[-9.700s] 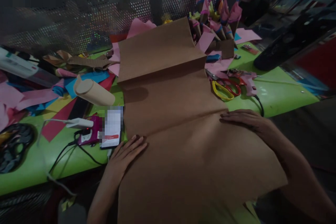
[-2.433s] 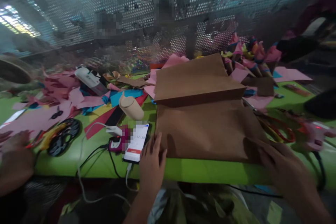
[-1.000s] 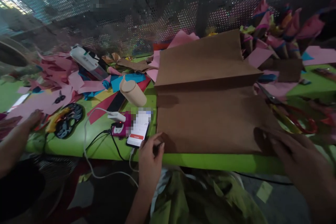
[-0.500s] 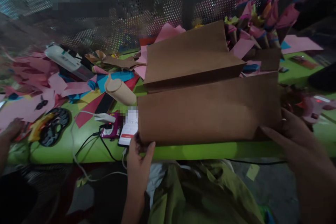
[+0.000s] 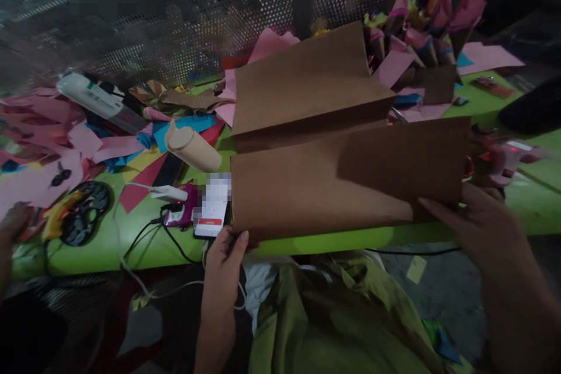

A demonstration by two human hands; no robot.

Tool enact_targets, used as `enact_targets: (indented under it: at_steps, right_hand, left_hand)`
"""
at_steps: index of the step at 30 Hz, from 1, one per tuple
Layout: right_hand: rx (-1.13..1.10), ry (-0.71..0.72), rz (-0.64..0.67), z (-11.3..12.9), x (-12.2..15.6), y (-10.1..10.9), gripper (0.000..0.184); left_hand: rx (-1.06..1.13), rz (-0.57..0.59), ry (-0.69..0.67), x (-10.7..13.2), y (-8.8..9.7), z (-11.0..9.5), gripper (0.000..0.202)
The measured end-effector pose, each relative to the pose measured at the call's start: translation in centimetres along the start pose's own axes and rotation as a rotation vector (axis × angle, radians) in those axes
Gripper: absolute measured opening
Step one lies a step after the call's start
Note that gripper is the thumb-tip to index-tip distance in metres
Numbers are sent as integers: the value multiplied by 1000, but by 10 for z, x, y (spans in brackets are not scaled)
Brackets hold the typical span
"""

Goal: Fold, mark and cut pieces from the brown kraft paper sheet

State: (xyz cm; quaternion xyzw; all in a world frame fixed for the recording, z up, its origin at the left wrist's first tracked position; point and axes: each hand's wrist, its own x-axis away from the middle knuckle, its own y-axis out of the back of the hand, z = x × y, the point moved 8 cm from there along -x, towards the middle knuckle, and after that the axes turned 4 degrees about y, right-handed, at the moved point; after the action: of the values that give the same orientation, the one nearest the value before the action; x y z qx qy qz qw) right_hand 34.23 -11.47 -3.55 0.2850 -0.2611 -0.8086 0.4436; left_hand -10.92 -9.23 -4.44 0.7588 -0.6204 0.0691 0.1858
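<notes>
A sheet of brown kraft paper (image 5: 307,187) lies along the front of the green table, held at both ends. My left hand (image 5: 225,251) pinches its lower left corner, thumb on top and fingers partly hidden underneath. At the lower right corner my right hand (image 5: 473,222) grips the paper, thumb over the face and the other fingers behind it. The sheet's right end is lifted a little. Behind it rests another large brown sheet (image 5: 307,82), folded or stacked. A phone (image 5: 213,210) with a lit screen lies just beyond my left hand.
Left of the phone are a purple power strip (image 5: 184,210) with cables, a tan paper roll (image 5: 193,149) and a yellow-and-black tool (image 5: 79,213). Another person's hand (image 5: 15,219) is at the far left. Paper cones (image 5: 421,41) stand back right; a pink device (image 5: 506,160) sits right.
The paper's right end has risen and its lower edge now slants up to the right. Both hands keep hold of it. The whole view has shifted slightly.
</notes>
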Motion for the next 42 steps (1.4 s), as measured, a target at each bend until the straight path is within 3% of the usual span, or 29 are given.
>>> enact_targets:
  at_steps: [3, 8, 12, 17, 20, 25, 28, 30, 33, 37, 42]
  right_hand:
    - [80, -32, -32, -6, 2, 6, 39]
    - [-341, -314, 117, -19, 8, -7, 39]
    - [-432, -336, 106, -12, 8, -6, 35]
    - [-472, -393, 52, -14, 14, -6, 44]
    - [-388, -379, 44, -14, 15, -8, 42]
    - [30, -314, 23, -12, 13, -2, 46]
    - [197, -245, 31, -7, 12, -2, 47]
    - [234, -220, 42, -6, 12, -3, 45]
    - [267, -170, 36, -3, 13, -5, 39]
    - [282, -160, 7, -4, 12, -4, 35]
    - [295, -192, 70, -11, 11, -5, 43]
  left_hand:
    - [76, 9, 15, 0, 2, 6, 37]
    - [80, -24, -6, 3, 6, 9, 43]
    - [26, -47, -2, 4, 7, 7, 44]
    - [-85, -40, -36, 7, -2, -6, 42]
    - [-188, -73, -87, 9, -6, -13, 38]
    - [-390, -217, -160, 11, -3, -12, 36]
    - [-375, -282, -182, 13, -2, -10, 35]
    - [-319, -266, -178, 14, -6, -8, 35]
    - [-312, -242, -187, 15, -10, -10, 50]
    - [-494, -275, -227, 17, -9, -13, 52]
    - [-666, -285, -311, 17, -13, -14, 40]
